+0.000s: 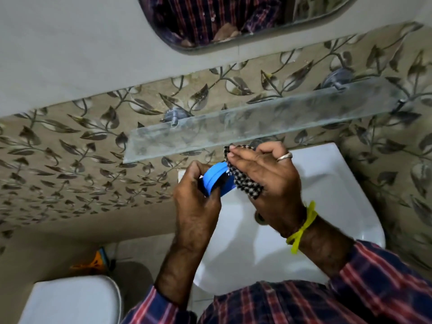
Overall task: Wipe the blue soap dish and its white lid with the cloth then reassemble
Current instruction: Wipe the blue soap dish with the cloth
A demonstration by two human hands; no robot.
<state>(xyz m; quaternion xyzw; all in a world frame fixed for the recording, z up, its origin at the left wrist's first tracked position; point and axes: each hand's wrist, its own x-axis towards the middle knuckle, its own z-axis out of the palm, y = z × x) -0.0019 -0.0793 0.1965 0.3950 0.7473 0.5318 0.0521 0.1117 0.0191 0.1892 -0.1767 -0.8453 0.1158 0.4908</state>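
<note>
My left hand (195, 197) grips the round blue soap dish (216, 180) and holds it tilted above the white basin (327, 183). A black-and-white checked cloth (245, 183) is pressed against the dish's right side by my right hand (268, 181), fingers stretched flat over it. The cloth covers part of the dish. The white lid is not in sight.
A frosted glass shelf (257, 120) juts from the leaf-patterned wall just above my hands. A mirror (233, 19) hangs higher up. A white toilet tank (70, 300) stands at lower left, with an orange and blue object (98, 260) behind it.
</note>
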